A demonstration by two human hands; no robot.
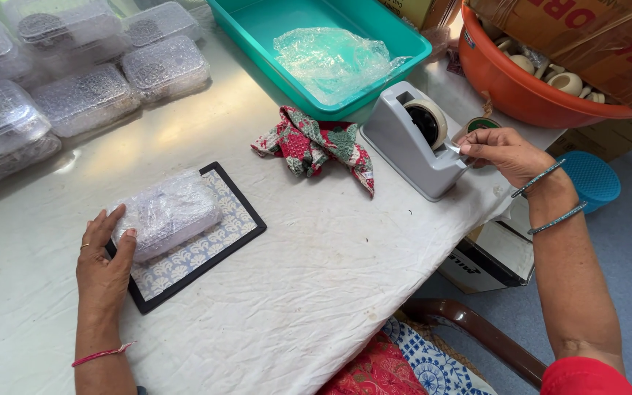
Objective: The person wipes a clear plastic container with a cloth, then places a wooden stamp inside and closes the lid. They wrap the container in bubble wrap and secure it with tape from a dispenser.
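White cloth is covering the work table [316, 292], and it is sitting a little rumpled under everything. At its near left a patterned mat with a black border [206, 249] is lying flat, and on it a plastic-wrapped box [168, 212] is resting at a slight angle. The left hand [104, 267] is steadying that box, thumb pressing its near end and fingers curling against the side, a light hold rather than a full grasp.

Across the table the right hand [502, 152] is reaching to a grey tape dispenser [418, 143] near the table's right edge, its fingertips pinching the free end of the tape [453, 148] at the cutter. Just behind, a teal tray [257, 29] is holding a crumpled sheet of clear film [330, 58], and a red and green rag [316, 143] is lying between tray and mat. Stacked clear boxes [74, 80] are filling the far left, and an orange basin [528, 95] is standing beyond the dispenser.

From where I am standing, the dispenser looks close to the edge, so a hard pull could be dragging it off. The strip could also be folding onto itself or sticking to the fingers, and the loose wrap could be slipping open under such a light hold.
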